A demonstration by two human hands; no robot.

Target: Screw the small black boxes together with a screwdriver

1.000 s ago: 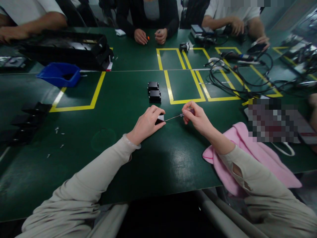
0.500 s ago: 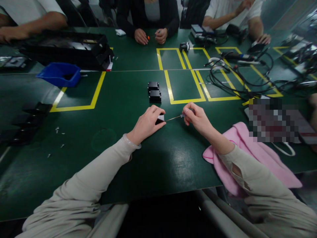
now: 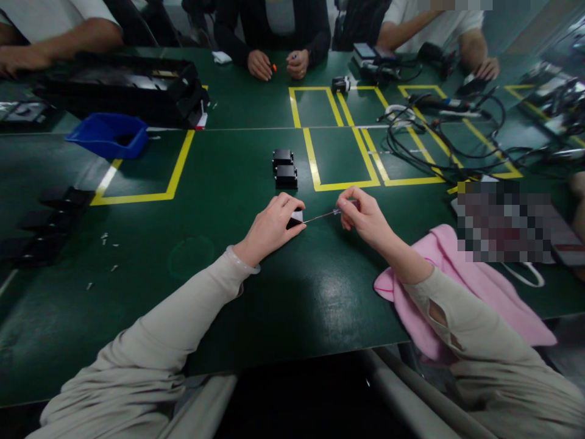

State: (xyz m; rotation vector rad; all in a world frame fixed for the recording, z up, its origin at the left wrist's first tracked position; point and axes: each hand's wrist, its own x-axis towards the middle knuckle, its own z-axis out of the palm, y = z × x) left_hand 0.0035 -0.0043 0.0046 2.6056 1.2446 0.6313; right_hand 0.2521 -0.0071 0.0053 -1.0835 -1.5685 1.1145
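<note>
My left hand (image 3: 270, 229) is closed over a small black block with a white face (image 3: 296, 218), pressing it on the green table (image 3: 256, 292). My right hand (image 3: 364, 216) pinches the handle of a thin screwdriver (image 3: 320, 216). Its metal shaft points left and its tip meets the block's white face. Two more small black blocks (image 3: 285, 169) sit side by side just beyond my hands.
A pink cloth (image 3: 461, 286) lies under my right forearm. A blue bin (image 3: 108, 135) and a black tray (image 3: 123, 88) stand at the far left, black parts (image 3: 50, 222) at the left edge. Tangled cables (image 3: 439, 137) cover the far right. Other people's hands (image 3: 278, 64) rest across the table.
My right hand's fingers have shifted slightly on the screwdriver handle. My left hand and the block have stayed put.
</note>
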